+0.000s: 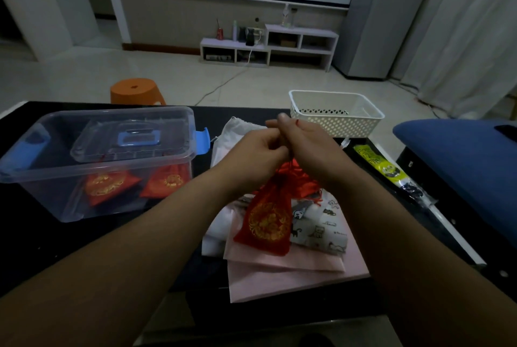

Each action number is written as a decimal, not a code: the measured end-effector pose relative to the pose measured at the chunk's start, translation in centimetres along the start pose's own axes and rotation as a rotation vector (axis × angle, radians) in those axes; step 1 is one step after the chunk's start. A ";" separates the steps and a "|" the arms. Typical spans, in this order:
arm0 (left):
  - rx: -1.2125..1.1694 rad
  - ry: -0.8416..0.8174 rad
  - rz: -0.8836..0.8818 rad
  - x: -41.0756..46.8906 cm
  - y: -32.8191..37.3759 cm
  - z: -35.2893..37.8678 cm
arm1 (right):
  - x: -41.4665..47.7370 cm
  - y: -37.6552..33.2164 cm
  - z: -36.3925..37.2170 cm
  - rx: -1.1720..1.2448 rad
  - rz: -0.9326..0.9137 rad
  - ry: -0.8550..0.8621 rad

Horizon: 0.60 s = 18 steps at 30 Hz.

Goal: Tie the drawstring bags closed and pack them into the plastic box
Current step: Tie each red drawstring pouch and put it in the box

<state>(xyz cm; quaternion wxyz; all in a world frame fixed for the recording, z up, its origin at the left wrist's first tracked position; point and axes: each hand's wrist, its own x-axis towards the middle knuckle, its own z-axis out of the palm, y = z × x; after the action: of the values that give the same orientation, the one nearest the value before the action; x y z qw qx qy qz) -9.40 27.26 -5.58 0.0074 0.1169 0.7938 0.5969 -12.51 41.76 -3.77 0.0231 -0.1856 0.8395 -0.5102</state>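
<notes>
A red drawstring bag (267,220) with a gold emblem hangs over the table middle, held up by its cord. My left hand (258,148) and my right hand (300,139) meet above it, both pinching the red drawstring at the bag's gathered neck. On the left stands the clear plastic box (50,178), its lid with blue handle lying loosely on top; two red bags (107,184) lie inside. More red bags (300,178) sit behind the hanging one, partly hidden by my right wrist.
Under the bag lie white, pink and cat-print cloth bags (319,227) in a pile. A white perforated basket (335,111) stands at the back right. A green-and-black wrapped package (391,170) lies along the black table's right edge (461,246). An orange stool (135,92) stands behind the table.
</notes>
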 end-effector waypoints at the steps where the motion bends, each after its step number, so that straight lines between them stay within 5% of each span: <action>1: -0.042 0.015 -0.001 0.3 0.0 0.0 | 0.1 0.1 0.0 0.025 0.003 -0.011; 7: -0.285 0.113 -0.110 1.4 -0.6 -0.8 | -0.8 2.5 0.4 0.278 0.271 -0.077; 14: -0.363 0.145 -0.135 1.5 -0.9 -1.5 | -1.7 3.4 1.8 0.301 0.259 -0.040; 18: -0.298 0.308 -0.204 1.3 -1.7 -1.8 | -1.4 4.0 2.8 0.396 0.332 0.009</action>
<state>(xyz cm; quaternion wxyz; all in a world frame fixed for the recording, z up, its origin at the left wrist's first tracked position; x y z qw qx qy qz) -11.26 25.35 -6.49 -0.0362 -0.0589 0.6965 0.7142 -11.71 41.48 -8.81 0.1389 -0.0349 0.7423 -0.6546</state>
